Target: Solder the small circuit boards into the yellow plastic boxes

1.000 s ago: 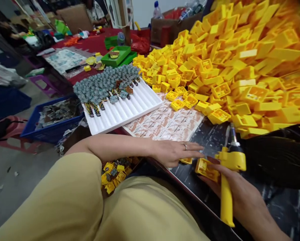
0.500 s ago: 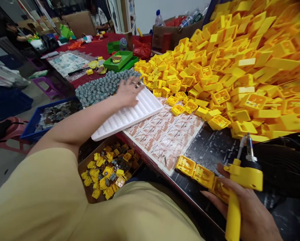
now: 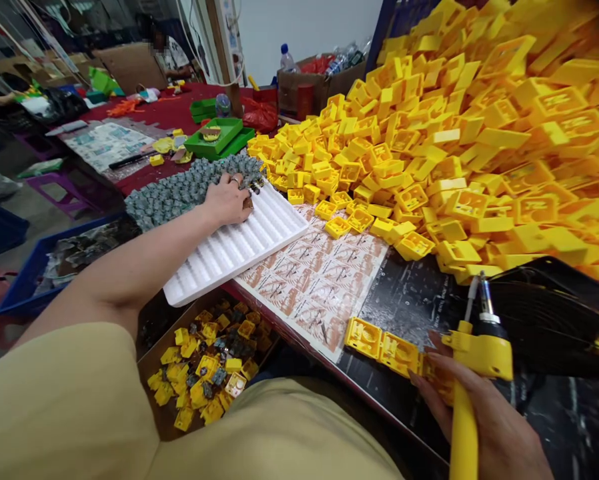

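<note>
My left hand is at the far end of a white ridged foam tray, fingers curled down. Its fingertips are partly hidden, and what they pinch, if anything, I cannot make out. Small dark parts lie just beyond them, next to massed grey pieces. My right hand is wrapped round a yellow soldering gun, its metal tip pointing up. The thumb and fingers of this hand also reach a row of open yellow plastic cases on the black table surface.
A tall heap of yellow cases covers the back right. Printed sheets lie mid-table. Below the edge stands a carton of yellow and grey parts. Green trays are behind; a blue crate is at left. Other people sit farther back.
The view has swung slightly to the right. My left hand's fingers have drawn together and curled at the tray. My right hand still holds the soldering gun beside the yellow cases.
</note>
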`<state>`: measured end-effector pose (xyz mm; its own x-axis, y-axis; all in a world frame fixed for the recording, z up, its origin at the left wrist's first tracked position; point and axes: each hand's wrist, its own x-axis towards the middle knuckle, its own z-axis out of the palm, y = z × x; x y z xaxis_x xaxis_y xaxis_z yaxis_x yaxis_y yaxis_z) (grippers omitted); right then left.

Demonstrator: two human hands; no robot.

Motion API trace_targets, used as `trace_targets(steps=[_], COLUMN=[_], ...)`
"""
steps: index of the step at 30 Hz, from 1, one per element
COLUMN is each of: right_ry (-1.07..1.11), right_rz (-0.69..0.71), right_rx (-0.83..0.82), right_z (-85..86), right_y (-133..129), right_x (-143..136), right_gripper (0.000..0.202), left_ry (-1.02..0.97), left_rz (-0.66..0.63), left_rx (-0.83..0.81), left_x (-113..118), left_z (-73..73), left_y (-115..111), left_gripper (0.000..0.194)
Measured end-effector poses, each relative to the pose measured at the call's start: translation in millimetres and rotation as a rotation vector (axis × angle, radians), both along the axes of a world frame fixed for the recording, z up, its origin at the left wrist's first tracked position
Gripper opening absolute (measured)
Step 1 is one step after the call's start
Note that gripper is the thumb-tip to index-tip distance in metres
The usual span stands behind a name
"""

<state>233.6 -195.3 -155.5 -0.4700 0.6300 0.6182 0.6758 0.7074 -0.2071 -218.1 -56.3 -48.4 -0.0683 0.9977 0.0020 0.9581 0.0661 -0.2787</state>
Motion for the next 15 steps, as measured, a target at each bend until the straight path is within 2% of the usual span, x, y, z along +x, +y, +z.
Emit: trace_targets(steps=[3,6,10,13,15], right_ry=[0.0,0.011,0.034,0.029,0.026], right_rz=[-0.001,-0.028,-0.067,-0.077,-0.09], right_rx=[0.003,-0.009,-0.025,-0.028,-0.009], right_z=[-1.1,-1.7,-1.6,-1.4,-1.2], right_y=[-1.6,-2.6,-2.6,-2.4,-2.3], right_x=[-1.0,-0.1,0.9,1.0,0.5], right_gripper=[0.034,0.035,0.035,0.036,0.035], left_ry=[-0.157,-0.268,-0.347,-0.497,-0.611], left_rz=[-0.082,-0.055,0.026,-0.035,-0.111], left_rx=[0.224,0.427,0.589,0.71,0.705], left_x=[-11.6,-23.6,-21.2,-0.4,23.6], left_z=[-12.3,-12.6,9.8,28.0,30.8], left_y=[-0.9,-1.2,-2.4,2.7,9.3], left_gripper=[0.044,0.053,0.068,0.074,0.07])
